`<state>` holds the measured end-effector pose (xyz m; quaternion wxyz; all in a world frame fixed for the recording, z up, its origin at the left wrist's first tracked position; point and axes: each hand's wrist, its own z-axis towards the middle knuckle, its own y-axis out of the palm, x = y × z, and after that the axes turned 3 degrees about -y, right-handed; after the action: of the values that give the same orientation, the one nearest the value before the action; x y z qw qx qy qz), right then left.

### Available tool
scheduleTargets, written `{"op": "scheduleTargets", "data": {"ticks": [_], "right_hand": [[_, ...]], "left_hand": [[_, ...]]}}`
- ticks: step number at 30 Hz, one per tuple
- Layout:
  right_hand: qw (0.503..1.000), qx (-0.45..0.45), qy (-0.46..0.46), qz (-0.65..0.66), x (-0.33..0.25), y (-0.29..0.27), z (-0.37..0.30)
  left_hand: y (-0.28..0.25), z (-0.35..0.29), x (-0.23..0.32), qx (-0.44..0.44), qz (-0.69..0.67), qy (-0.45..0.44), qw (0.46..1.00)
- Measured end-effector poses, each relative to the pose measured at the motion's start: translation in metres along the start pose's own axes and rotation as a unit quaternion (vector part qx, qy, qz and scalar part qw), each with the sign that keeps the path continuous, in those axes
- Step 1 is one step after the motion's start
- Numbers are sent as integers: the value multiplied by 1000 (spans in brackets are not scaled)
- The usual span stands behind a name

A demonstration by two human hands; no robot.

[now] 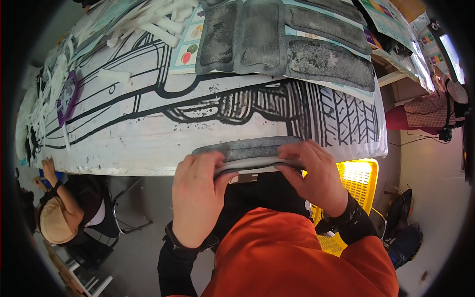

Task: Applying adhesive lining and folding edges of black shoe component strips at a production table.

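Both of my hands grip a dark grey padded piece [252, 148] at the near edge of the table. It is bent lengthwise, with a pale inner layer showing along its near side. My left hand [198, 195] pinches its left end between thumb and fingers, and my right hand [319, 173] pinches the right end the same way. Beyond it, several flat grey rectangular pads [261, 37] with rounded edges lie side by side on printed sheets [190, 34]. The held piece looks like the same mottled grey material.
A white cover with a black line drawing [148, 133] spreads over the table. White foam-like strips [163, 24] and a purple-framed object [68, 99] lie on the left. A yellow plastic crate [368, 178] stands below right. One person [64, 213] sits at left; another [425, 111] is at right.
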<state>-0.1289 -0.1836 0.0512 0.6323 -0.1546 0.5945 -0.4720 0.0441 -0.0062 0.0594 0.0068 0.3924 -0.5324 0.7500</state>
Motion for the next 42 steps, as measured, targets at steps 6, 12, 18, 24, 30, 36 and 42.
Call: {"op": "scheduleTargets", "data": {"ticks": [6, 12, 18, 24, 30, 36, 42], "right_hand": [[986, -5, 152, 66, -4, -2, 20], [985, -10, 173, -1, 2, 0, 31], [985, -47, 164, -5, -1, -10, 41], [983, -60, 172, 27, 5, -6, 42], [981, -69, 182, 12, 3, -9, 47], [978, -79, 192, -13, -1, -10, 45], [979, -82, 188, -16, 0, -8, 47]], "left_hand": [[-5, 28, 2, -60, 25, -75, 995], [-6, 47, 19, -70, 78, -143, 984], [15, 16, 32, 34, 194, 152, 969], [45, -1, 6, 31, 165, 235, 957], [53, -1, 12, 18, 190, 204, 960], [57, -8, 19, 16, 218, 176, 960], [60, -9, 21, 16, 255, 174, 951]]}}
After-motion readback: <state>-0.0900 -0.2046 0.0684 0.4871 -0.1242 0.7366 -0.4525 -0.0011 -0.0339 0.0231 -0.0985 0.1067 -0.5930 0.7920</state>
